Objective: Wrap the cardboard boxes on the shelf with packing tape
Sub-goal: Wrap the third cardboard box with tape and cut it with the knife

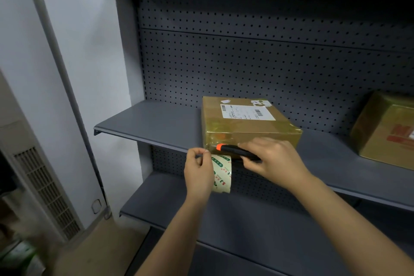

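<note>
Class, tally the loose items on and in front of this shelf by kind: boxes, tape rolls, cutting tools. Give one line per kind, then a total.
cardboard boxes: 2, the near cardboard box and the far-right cardboard box
packing tape roll: 1
utility knife: 1
Total: 4

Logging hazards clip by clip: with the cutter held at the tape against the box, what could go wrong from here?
1. The black cutter with orange tip, gripped by the right hand, points toward the left hand holding the clear printed tape roll; a slip might nick it.
2. The cutter lies against the front face of the brown tape-wrapped cardboard box and could slice the wrap or cardboard.
</note>
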Demonstrator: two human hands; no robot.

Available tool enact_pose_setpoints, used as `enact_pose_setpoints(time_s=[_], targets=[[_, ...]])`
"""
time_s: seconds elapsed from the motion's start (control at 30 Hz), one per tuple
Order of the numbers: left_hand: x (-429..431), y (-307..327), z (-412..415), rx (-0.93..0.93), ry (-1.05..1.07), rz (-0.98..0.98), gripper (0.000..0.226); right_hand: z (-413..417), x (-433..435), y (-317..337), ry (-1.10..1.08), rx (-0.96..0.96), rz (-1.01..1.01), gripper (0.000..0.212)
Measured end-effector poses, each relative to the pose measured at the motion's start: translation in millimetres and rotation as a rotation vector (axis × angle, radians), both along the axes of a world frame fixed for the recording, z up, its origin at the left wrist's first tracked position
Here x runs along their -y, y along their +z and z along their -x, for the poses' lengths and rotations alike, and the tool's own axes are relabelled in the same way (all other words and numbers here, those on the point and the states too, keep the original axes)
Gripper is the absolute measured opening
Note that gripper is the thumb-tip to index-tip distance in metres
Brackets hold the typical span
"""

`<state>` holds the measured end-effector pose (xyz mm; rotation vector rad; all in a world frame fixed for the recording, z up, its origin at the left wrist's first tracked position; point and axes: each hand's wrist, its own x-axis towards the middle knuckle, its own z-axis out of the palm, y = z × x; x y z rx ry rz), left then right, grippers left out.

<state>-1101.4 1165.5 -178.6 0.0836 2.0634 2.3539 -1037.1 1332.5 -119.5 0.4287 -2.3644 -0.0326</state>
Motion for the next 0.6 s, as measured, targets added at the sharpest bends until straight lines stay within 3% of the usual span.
enact_pose_setpoints(time_s=[0.2,0.6], targets=[[-5,5,0,0.001,0.015,0.033,0.009,-1,-7,1,-0.064,-0.045,-0.082,0.027],[-12,-1,2,0.011,0.012,0.041,0.011,-41,-46,3,-0.187,-0.058,-0.002,0.025]])
